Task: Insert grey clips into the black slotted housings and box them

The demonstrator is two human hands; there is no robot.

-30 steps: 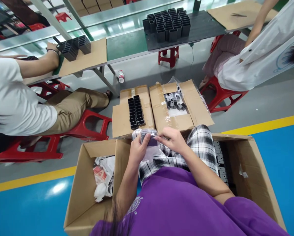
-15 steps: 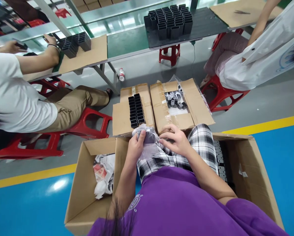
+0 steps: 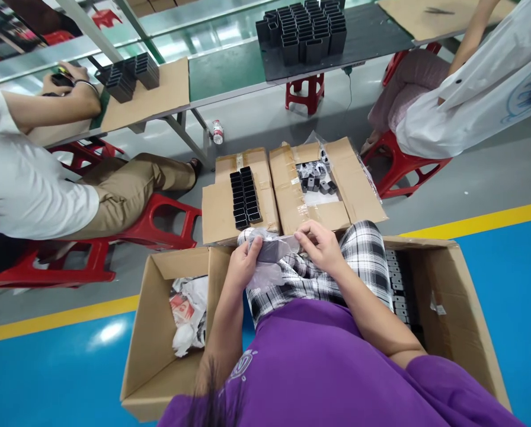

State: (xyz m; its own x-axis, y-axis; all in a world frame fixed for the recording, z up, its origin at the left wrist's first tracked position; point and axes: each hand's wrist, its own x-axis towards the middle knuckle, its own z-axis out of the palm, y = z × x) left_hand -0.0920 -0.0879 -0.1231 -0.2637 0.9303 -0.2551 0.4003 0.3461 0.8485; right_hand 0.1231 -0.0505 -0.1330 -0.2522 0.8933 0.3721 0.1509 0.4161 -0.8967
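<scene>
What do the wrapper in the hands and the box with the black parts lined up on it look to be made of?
Wrapper: thin clear plastic film, likely; glossy, crinkled, the dark part shows through.
Box: brown corrugated cardboard, matte, flaps sealed with shiny tape.
Black parts: dark, slightly glossy; plastic or coated metal, unclear.

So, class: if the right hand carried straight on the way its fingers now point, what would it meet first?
The right hand points left toward the bagged dark part, whose plastic its fingers already pinch. Past that it would probably meet the left hand, though depth is hard to judge.
</scene>
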